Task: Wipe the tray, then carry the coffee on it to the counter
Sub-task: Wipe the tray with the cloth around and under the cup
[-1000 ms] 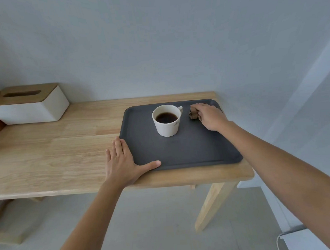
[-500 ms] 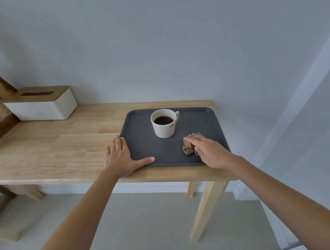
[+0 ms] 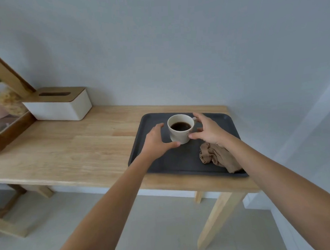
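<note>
Tray (image 3: 183, 160) sits on the wooden counter (image 3: 75, 148) with the rag (image 3: 217, 156) dropped on it, wiping looks finished, both open hands (image 3: 155, 139) (image 3: 208, 130) cupping the coffee mug (image 3: 180, 128), carrying not started.

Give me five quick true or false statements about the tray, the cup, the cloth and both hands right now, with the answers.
1. The cup stands on the tray. True.
2. The cup is empty. False: dark coffee fills it.
3. The cloth lies crumpled on the tray's near right part. True.
4. The right hand holds the cloth. False: it is open beside the cup, and the cloth lies loose.
5. The left hand rests on the tissue box. False: it is at the cup's left side, thumb by the cup's base.
</note>
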`<state>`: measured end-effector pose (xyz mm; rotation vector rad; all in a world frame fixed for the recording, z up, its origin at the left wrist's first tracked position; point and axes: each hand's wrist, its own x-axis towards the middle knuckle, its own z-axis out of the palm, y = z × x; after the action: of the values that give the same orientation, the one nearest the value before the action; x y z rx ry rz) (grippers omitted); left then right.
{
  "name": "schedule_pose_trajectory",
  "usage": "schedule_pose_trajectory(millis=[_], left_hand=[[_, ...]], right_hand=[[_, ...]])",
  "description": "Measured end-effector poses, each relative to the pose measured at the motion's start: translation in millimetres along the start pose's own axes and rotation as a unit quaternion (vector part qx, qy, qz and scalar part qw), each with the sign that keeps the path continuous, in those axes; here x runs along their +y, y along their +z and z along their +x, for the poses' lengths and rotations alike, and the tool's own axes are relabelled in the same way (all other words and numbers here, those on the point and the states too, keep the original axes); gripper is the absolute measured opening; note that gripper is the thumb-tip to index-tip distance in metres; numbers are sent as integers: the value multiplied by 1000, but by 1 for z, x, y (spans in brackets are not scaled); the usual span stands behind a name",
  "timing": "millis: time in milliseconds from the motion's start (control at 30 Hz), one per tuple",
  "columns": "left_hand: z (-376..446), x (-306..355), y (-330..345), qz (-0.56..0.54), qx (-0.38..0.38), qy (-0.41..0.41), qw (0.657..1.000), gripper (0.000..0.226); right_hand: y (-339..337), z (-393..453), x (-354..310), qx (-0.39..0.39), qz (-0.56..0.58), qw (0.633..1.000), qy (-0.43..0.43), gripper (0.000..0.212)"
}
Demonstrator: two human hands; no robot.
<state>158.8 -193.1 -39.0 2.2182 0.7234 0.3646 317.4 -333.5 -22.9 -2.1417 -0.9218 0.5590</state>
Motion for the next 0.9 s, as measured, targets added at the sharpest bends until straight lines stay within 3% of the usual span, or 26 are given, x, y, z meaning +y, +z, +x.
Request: schedule_pose_trajectory(millis=[200, 500, 900], left_hand=[[22, -1, 12, -128, 4, 24, 991, 71], [55, -18, -19, -154, 16, 56, 986, 69], [97, -55, -63, -147, 15, 9, 989, 69]], right_hand=[[6, 15, 11, 14, 46, 999, -23, 82], [16, 41, -20, 23, 111, 993, -42, 75], [53, 115, -47, 15, 64, 997, -40, 81]])
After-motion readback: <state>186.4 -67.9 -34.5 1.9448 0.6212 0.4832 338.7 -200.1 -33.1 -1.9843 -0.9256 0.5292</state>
